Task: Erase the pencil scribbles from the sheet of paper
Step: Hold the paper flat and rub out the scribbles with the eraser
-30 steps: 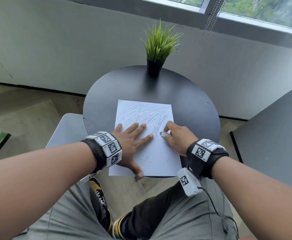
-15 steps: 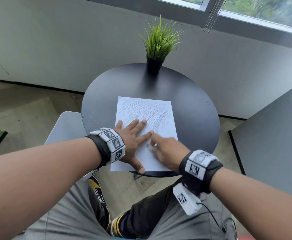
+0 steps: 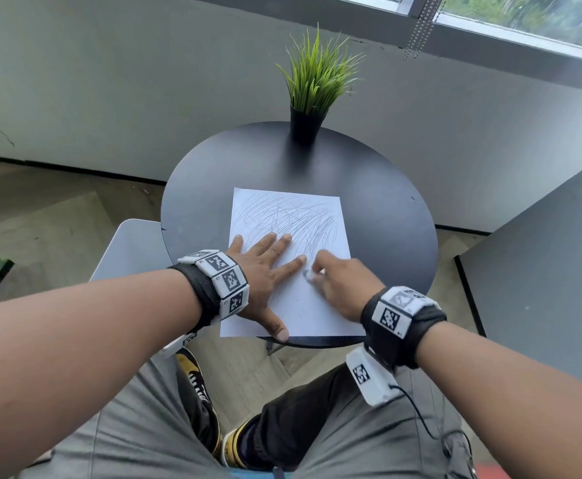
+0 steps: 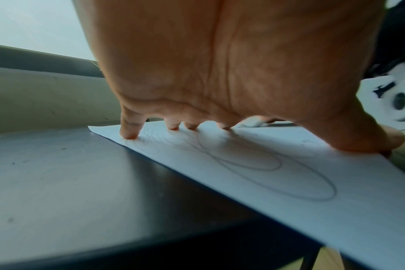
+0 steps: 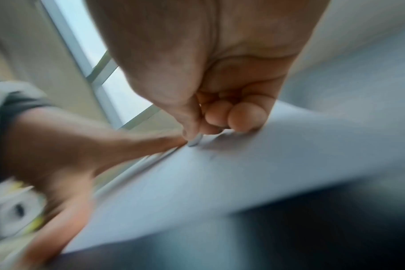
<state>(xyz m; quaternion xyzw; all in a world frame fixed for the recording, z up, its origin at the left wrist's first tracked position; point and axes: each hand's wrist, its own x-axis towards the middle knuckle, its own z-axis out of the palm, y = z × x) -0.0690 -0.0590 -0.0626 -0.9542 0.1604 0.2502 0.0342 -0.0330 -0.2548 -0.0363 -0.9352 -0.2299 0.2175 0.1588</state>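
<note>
Head view: eraser [image 3: 312,274] in right-hand grip [image 3: 343,288].

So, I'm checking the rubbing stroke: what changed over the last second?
The right hand, pinching the eraser, slid from the sheet of paper's right side toward the left hand's index fingertip. The left hand still presses the paper flat; the upper scribbles remain.

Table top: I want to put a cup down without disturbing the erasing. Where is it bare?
Bare patches on the table: right of the paper out to the rim, left of the paper, and between the paper's far edge and the plant pot. The near edge is crowded: the left hand presses the paper, the right hand rubs the eraser.
</note>
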